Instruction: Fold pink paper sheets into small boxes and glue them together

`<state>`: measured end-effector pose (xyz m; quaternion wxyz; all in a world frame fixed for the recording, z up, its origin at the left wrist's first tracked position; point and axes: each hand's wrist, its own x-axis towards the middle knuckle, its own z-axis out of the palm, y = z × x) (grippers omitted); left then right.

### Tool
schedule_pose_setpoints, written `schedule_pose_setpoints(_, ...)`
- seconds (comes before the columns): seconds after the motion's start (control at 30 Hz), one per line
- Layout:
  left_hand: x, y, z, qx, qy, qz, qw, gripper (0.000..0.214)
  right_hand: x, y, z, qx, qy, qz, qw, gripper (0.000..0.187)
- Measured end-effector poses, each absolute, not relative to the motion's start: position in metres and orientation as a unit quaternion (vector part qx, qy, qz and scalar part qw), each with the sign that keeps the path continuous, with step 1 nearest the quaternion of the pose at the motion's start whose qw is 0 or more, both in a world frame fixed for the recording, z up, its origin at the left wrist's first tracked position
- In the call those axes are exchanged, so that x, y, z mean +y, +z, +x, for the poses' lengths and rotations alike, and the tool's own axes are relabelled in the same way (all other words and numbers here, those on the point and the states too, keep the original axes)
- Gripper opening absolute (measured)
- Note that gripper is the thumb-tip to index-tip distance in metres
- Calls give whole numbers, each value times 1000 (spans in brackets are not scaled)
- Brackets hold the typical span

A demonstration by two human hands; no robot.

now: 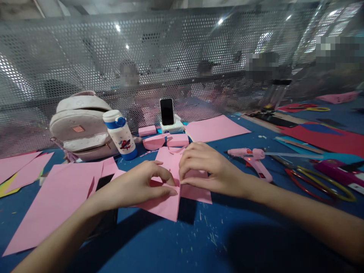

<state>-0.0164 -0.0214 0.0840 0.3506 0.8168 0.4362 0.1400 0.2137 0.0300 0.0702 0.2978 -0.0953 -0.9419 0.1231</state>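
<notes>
Both hands are on the paper: left hand [148, 182] pinching the folded pink paper [163, 203] between thumb and bent fingers, right hand [204, 165] with its fingertips drawn in to the thumb, nipping the same piece at its upper corner. And where are we? On the near side of the white-and-blue bottle [121, 134], off to its right, with the fold's lower edge angled down over the blue table [199, 242].

Look just left of the bottle: a pale backpack [81, 127], sitting upright and right up close. Large pink sheet [57, 201] spread out on the bottle's near left, and a dark flat object [113, 216] partly hidden beneath the left wrist; what it is, I cannot tell!

Over to the right of the bottle now, cut pink pieces [153, 142] lie close by, and behind them a phone [167, 112] stands upright on a tissue pack [172, 127]. Another pink sheet [217, 128] lies flat farther right of the bottle. Well apart on that same side, it's the pink glue gun [250, 155] on the table, small light glowing, and beyond it scissors [321, 185] with red and yellow handles. Behind the bottle, wall to wall, a perforated screen [170, 49]!
</notes>
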Motion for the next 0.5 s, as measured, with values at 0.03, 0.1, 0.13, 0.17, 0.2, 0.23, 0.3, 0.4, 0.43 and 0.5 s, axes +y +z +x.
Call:
schedule_pose_setpoints(0.03,-21,83,-17,440,135,817,348,22,30,70,214,-942,121,-96,297,9)
schedule_pose_setpoints(0.1,-20,82,-17,442,128,819,343,19,30,70,214,-942,119,-98,297,8)
schedule_pose_setpoints(0.13,-20,81,-18,444,128,818,342,19,30,70,214,-942,119,-99,298,8)
schedule_pose_setpoints(0.17,-19,80,-18,447,130,817,342,19,30,70,214,-941,119,-99,300,8)
schedule_pose_setpoints(0.2,-19,79,-18,452,133,813,343,20,31,70,214,-941,119,-99,302,8)
schedule_pose_setpoints(0.23,-19,79,-19,460,136,807,344,21,31,70,214,-940,119,-99,304,7)
schedule_pose_setpoints(0.3,-20,77,-20,474,138,797,347,22,31,69,214,-940,115,-100,306,7)
schedule_pose_setpoints(0.4,-21,74,-21,487,148,787,350,24,31,69,215,-938,111,-99,312,6)
schedule_pose_setpoints(0.43,-21,73,-21,489,150,785,350,24,31,69,215,-938,111,-97,315,5)
schedule_pose_setpoints(0.5,-20,72,-22,491,151,783,349,25,31,69,215,-937,110,-94,319,4)
